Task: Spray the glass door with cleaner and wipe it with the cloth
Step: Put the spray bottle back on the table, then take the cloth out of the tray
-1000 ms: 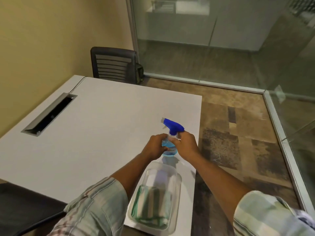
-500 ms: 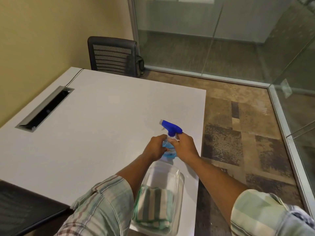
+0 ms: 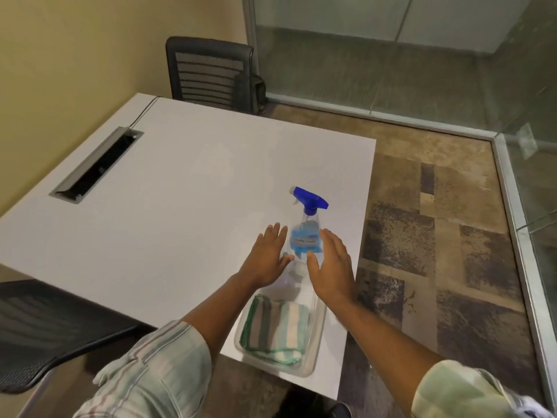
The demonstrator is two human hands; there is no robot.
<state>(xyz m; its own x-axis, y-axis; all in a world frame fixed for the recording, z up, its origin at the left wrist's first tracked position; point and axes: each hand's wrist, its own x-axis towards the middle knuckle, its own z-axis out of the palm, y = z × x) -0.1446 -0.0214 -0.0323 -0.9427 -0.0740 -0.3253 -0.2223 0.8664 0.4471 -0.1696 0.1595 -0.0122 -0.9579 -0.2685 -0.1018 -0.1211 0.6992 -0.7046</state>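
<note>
A clear spray bottle (image 3: 305,233) with blue liquid and a blue trigger head stands upright on the white table (image 3: 180,191), near its right edge. My left hand (image 3: 265,257) is just left of the bottle, fingers spread, holding nothing. My right hand (image 3: 331,263) is open just right of it, thumb close to the bottle's base. A folded green-and-grey striped cloth (image 3: 275,330) lies in a clear plastic tray (image 3: 315,354) at the table's near corner, below my hands. Glass walls (image 3: 376,55) stand at the back and at the right (image 3: 539,182).
A black mesh chair (image 3: 211,73) stands behind the table by the yellow wall. A second dark chair (image 3: 39,327) sits at the near left. A metal cable slot (image 3: 96,164) is set into the table's left side. Patterned carpet (image 3: 437,236) covers the floor to the right.
Both hands were closed around the spray bottle; they have let go and now hover open on either side of it. The bottle stands alone on the table.
</note>
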